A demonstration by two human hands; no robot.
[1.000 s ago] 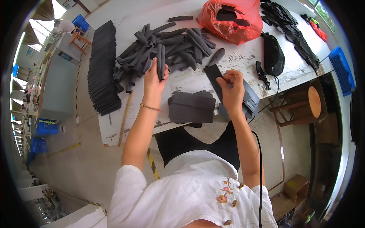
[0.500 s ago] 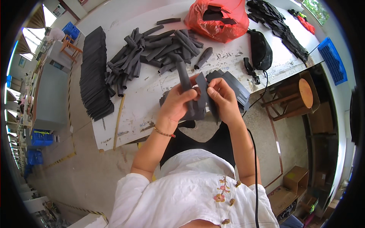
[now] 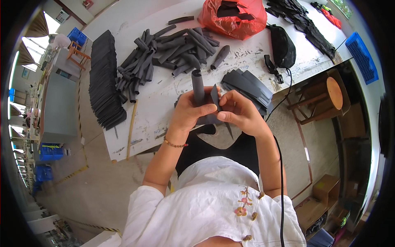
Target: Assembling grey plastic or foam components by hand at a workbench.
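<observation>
My left hand (image 3: 188, 110) is closed round a dark grey rolled tube (image 3: 198, 86), whose open end points away from me. Pinched in my right hand (image 3: 242, 114) is a thin dark grey strip (image 3: 214, 96), seen almost edge-on. The strip stands close beside the left fingers, its lower part partly hidden by the right hand. Just beyond the right hand, a fanned stack of flat dark grey strips (image 3: 251, 88) lies on the white table (image 3: 164, 99). More grey pieces lie under my hands, mostly covered. A heap of similar rolled tubes (image 3: 181, 51) sits farther off.
A long row of packed dark pieces (image 3: 105, 82) lines the table's left, near a thin wooden stick (image 3: 132, 129). At the back are a red plastic bag (image 3: 234, 24) and a black pouch (image 3: 283, 47). A wooden stool (image 3: 334, 94) stands to the right; a black cable (image 3: 282, 181) runs past my right arm.
The tube in my left hand has tipped so its open end shows. My right hand has come in closer to the left with the strip, uncovering more of the fanned stack.
</observation>
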